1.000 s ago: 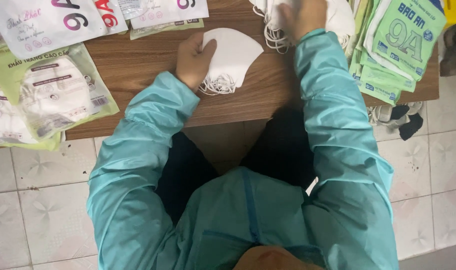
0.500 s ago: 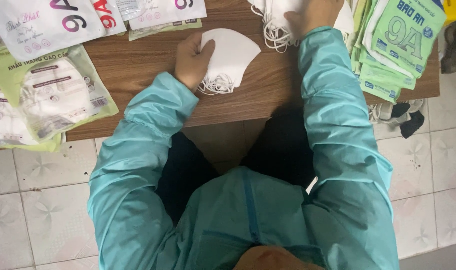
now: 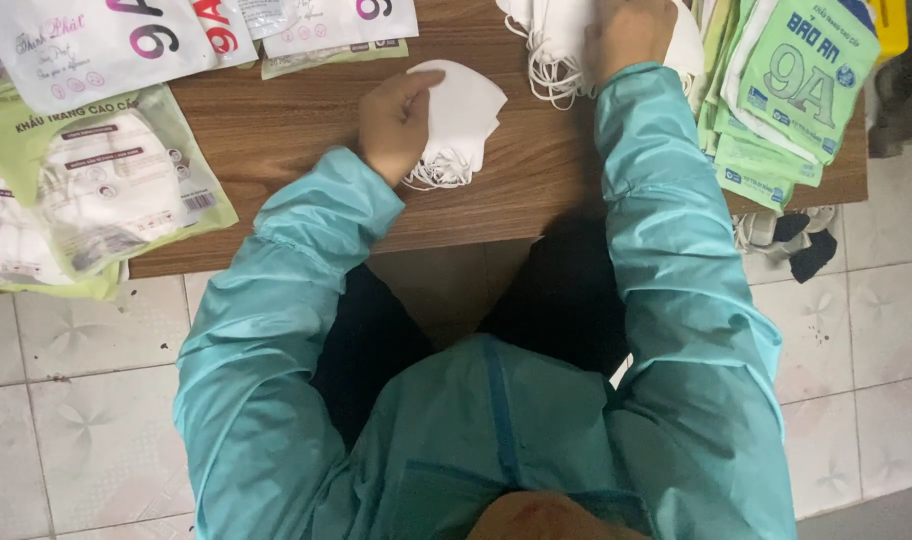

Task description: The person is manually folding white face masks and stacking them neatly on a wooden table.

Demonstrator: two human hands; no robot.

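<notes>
My left hand (image 3: 396, 120) rests on a small stack of folded white face masks (image 3: 464, 118) lying on the low wooden table (image 3: 276, 130), fingers pinching the stack's left edge; ear loops hang at its near side. My right hand (image 3: 626, 35) reaches to the table's far edge and lies on a bigger heap of white masks (image 3: 546, 45) with tangled loops. Whether its fingers grip a mask is hidden. Both arms wear teal sleeves.
Filled mask packets in green-edged clear bags (image 3: 106, 190) lie at the left. White printed bags (image 3: 86, 40) sit at the far left. A pile of empty green and white bags (image 3: 796, 90) stands at the right. Dark cloth (image 3: 801, 245) lies on the tiled floor.
My right hand has shifted slightly on the far heap of masks. My left hand stays on the small stack; the view has tilted a little.
</notes>
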